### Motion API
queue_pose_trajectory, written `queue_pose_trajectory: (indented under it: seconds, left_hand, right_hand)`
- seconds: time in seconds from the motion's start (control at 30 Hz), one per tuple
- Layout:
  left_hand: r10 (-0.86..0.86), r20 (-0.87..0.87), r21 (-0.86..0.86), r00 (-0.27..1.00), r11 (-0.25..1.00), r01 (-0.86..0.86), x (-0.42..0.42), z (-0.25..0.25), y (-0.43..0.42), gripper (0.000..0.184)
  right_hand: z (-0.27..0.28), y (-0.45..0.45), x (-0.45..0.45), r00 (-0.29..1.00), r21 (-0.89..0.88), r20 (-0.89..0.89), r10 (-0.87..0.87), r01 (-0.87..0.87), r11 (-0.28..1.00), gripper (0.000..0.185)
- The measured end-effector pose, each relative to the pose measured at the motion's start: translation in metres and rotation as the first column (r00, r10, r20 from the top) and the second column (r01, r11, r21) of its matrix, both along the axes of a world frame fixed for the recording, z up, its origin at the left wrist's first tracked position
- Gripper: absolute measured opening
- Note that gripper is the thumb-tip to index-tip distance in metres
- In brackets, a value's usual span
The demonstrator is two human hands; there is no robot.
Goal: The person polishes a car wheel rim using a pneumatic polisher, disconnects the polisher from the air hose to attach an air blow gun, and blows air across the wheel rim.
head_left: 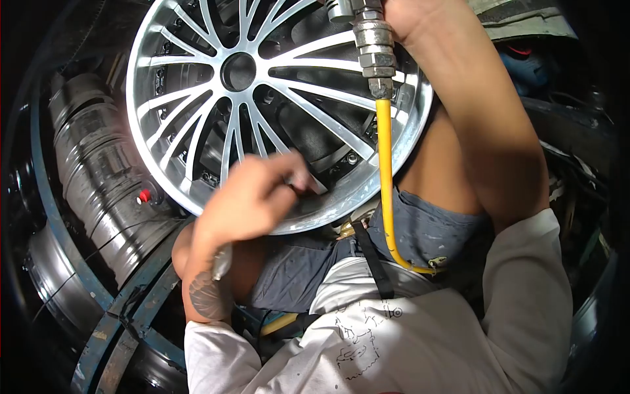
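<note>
A silver multi-spoke wheel rim [237, 72] lies face up in front of my knees. My left hand [279, 184] is over its near edge, fingers bent and smeared by motion; whether they hold anything is unclear. At the top edge my right hand [407, 18], partly cut off, grips a metal tool with a hose coupling [375, 49]; its fingertips are hidden. From the coupling a yellow hose [385, 164] runs down across the rim's right side to my shorts.
Dark metal drum-like cylinders [98, 157] stand at the left, near a small red knob [144, 196]. A worn blue metal frame [65, 230] curves along the left and lower left. Another shiny rim [56, 276] sits behind it. Dark clutter fills the right side.
</note>
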State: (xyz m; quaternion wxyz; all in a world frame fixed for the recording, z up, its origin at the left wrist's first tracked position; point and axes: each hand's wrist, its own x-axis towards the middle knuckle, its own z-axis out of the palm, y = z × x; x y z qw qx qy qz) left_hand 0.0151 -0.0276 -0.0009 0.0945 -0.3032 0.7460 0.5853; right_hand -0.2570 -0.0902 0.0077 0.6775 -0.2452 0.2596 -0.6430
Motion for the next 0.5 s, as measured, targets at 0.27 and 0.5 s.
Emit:
queue_pose_trajectory:
  seconds: [0.27,0.5]
  left_hand:
    - [0.464,-0.115,-0.824,0.878,0.450,-0.345,0.012,-0.012,-0.030,0.058]
    - [0.348,0.199,-0.818,0.916,0.573,-0.039,-0.015,-0.036,0.013,0.122]
  right_hand:
    - [0.003,0.000,0.003,0.994,-0.022,-0.093,-0.064,0.062,0.998,0.019]
    - [0.006,0.003,0.008,0.994,0.070,-0.093,-0.061,0.068,0.995,0.020]
